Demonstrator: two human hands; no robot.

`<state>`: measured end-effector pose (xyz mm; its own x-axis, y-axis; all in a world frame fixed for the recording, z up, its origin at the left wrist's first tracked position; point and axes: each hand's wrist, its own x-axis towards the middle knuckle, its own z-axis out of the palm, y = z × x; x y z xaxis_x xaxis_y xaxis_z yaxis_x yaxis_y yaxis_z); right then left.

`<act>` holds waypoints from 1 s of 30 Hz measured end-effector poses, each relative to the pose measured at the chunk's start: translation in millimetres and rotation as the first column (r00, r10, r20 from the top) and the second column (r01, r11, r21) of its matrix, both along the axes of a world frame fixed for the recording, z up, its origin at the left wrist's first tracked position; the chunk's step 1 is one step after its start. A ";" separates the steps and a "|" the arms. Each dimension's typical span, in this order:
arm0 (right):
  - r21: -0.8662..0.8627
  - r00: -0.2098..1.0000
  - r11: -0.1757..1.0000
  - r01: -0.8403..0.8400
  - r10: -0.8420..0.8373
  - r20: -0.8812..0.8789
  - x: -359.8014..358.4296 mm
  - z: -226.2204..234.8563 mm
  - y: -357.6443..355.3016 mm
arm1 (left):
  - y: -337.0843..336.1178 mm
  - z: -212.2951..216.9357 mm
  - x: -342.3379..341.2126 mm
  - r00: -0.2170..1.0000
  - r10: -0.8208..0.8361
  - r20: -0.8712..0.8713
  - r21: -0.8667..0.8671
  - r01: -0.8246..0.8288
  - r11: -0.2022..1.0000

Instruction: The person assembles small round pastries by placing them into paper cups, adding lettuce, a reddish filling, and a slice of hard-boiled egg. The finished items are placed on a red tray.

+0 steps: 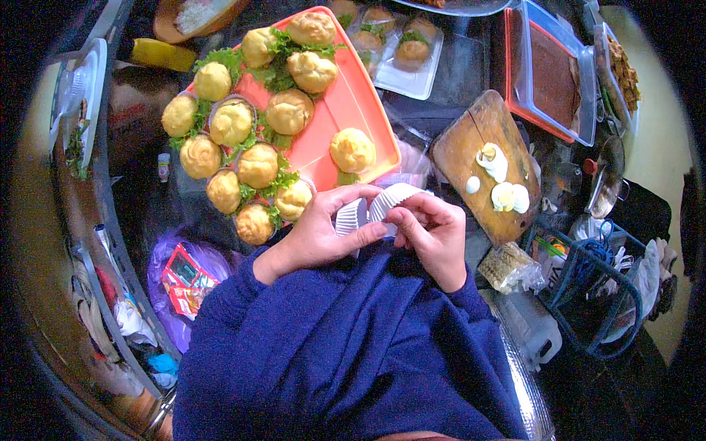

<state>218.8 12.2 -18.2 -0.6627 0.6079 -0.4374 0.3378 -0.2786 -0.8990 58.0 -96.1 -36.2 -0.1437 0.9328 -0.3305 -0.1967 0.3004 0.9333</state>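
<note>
Paper cups [351, 218], white, pleated, between my hands: left hand [318, 234] grasps one, right hand [440, 234] pinches another, pleats nearly meeting. Lone bun [352, 151] just beyond fingers on orange tray [379, 140], round, no long axis, left hand nearer. Dark tabletop [419, 110]; cutting board [460, 151] lies right, crowded surroundings.

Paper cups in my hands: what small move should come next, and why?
Perhaps draw the white pleated paper cup at your right hand clear of the second cup at your left hand: they sit close together, and the golden bun set apart on the orange tray shows lettuce beneath it but no cup.
</note>
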 end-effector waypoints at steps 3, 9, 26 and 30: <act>0.078 1.000 0.997 0.012 -0.010 -0.018 -1.9 0.9 -1.7 | -0.7 1.3 -2.5 0.996 -0.015 0.085 -0.053 0.020 0.998; 0.178 1.000 0.984 0.011 -0.010 -0.008 -3.5 0.7 -1.4 | -1.2 -1.7 -0.9 0.995 0.046 0.087 -0.025 -0.044 0.999; 0.652 0.891 0.758 -0.002 -0.294 0.345 43.7 -14.8 6.7 | 11.7 -13.0 3.1 0.995 -0.056 0.086 0.011 0.055 0.998; 0.644 0.794 0.761 -0.078 -0.343 0.501 55.1 -36.2 6.5 | 10.4 -15.4 -1.1 0.961 -0.013 0.275 -0.015 0.018 1.000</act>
